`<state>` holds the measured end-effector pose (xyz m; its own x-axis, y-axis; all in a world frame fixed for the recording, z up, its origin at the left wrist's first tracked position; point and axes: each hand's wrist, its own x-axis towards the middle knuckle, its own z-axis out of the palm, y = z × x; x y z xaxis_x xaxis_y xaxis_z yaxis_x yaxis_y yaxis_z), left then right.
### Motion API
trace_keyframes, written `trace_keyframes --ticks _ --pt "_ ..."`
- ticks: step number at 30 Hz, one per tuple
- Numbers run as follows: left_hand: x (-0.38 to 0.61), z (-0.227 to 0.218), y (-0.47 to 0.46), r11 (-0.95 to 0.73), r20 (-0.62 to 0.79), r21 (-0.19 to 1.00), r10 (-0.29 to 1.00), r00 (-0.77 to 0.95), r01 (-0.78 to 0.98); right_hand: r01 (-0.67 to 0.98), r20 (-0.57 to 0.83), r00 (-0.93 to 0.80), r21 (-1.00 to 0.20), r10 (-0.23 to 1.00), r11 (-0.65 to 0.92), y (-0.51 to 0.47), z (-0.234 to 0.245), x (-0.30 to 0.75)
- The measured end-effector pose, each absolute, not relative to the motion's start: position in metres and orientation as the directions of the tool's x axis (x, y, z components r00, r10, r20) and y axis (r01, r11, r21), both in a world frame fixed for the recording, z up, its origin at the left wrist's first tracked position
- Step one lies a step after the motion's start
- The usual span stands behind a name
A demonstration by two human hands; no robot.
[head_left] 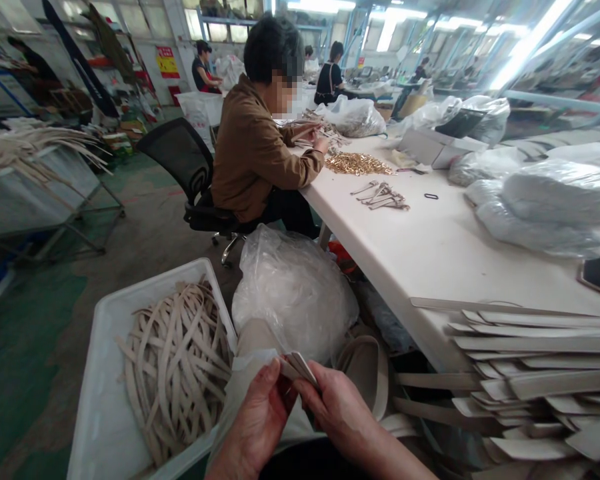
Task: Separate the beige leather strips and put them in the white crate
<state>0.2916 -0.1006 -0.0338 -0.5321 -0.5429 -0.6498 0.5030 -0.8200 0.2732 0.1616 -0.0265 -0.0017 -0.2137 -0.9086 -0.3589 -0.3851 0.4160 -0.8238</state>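
Observation:
Over my lap, my left hand (pixel 266 408) and my right hand (pixel 336 401) meet, both closed on the ends of beige straps (pixel 299 371). The flat ends stick up between my thumbs and fingers; how many there are, I cannot tell. A looped beige strap (pixel 381 380) hangs just beyond my right hand. To the left of my knees, a white plastic tub (pixel 105 373) holds a tangle of long beige straps (pixel 180 360). On the right, a stack of flat beige straps (pixel 545 353) lies over the near table corner.
A large clear plastic bag (pixel 293 290) stands beyond my knees. The white table (pixel 430 233) carries small gold metal pieces (pixel 359 163), short strap pieces (pixel 381 195), a black oval ring (pixel 431 196) and plastic-wrapped bundles (pixel 555 200). A co-worker (pixel 253 147) sits at its far left side.

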Motion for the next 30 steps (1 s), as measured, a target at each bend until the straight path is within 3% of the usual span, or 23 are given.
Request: trace_keyframes --ticks 4,7,10,12,15,19,25,30 --pt "0.289 -0.034 -0.096 -0.76 -0.541 0.492 -0.649 -0.535 0.424 -0.198 -0.422 -0.137 -0.875 -0.896 0.443 -0.036 -0.003 0.164" --pt "0.301 -0.035 -0.108 -0.706 -0.565 0.536 -0.708 -0.424 0.464 -0.113 -0.449 0.003 -0.888 -0.894 0.445 -0.036 0.009 0.16" --pt "0.324 -0.033 -0.129 -0.62 -0.687 0.481 -0.706 -0.174 0.62 -0.206 -0.507 0.117 -0.854 -0.854 0.478 -0.028 0.027 0.149" --pt "0.337 -0.03 -0.136 -0.587 -0.739 0.464 -0.67 -0.076 0.664 -0.339 -0.544 0.089 -0.804 -0.834 0.488 -0.025 0.035 0.144" --pt "0.34 -0.027 -0.123 -0.648 -0.771 0.429 -0.626 -0.118 0.629 -0.509 -0.537 0.005 -0.727 -0.844 0.46 -0.036 0.034 0.148" --pt "0.328 -0.032 -0.097 -0.723 -0.718 0.36 -0.618 -0.319 0.59 -0.561 -0.507 0.018 -0.719 -0.861 0.411 -0.058 0.03 0.161" --pt "0.341 -0.042 -0.108 -0.629 -0.771 0.391 -0.623 -0.135 0.671 -0.677 -0.592 0.065 -0.618 -0.804 0.4 -0.055 0.035 0.143" --pt "0.322 -0.032 -0.1 -0.721 -0.716 0.336 -0.613 -0.333 0.607 -0.681 -0.509 0.005 -0.632 -0.861 0.37 -0.064 0.023 0.153"
